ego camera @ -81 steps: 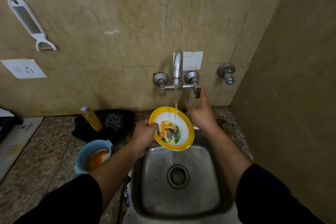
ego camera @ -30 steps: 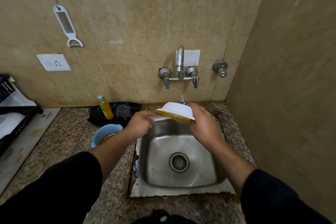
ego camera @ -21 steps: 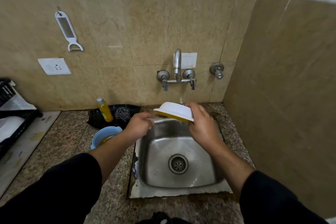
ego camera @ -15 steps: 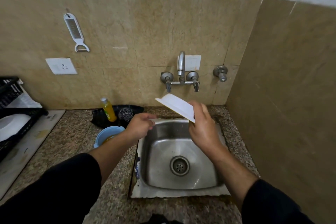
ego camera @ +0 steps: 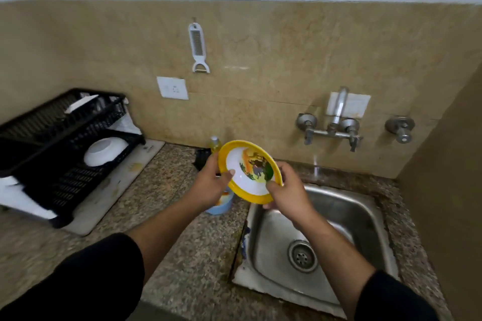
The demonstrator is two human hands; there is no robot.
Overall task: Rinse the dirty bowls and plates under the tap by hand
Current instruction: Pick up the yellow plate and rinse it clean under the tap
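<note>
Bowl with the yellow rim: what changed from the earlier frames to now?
The bowl left the tap, was flipped upside down over the sink, then turned face up and carried left over the counter. The right hand moved from the tap handle to the bowl's rim. The left hand holds the opposite rim. The blue bowl stayed beside the sink.
</note>
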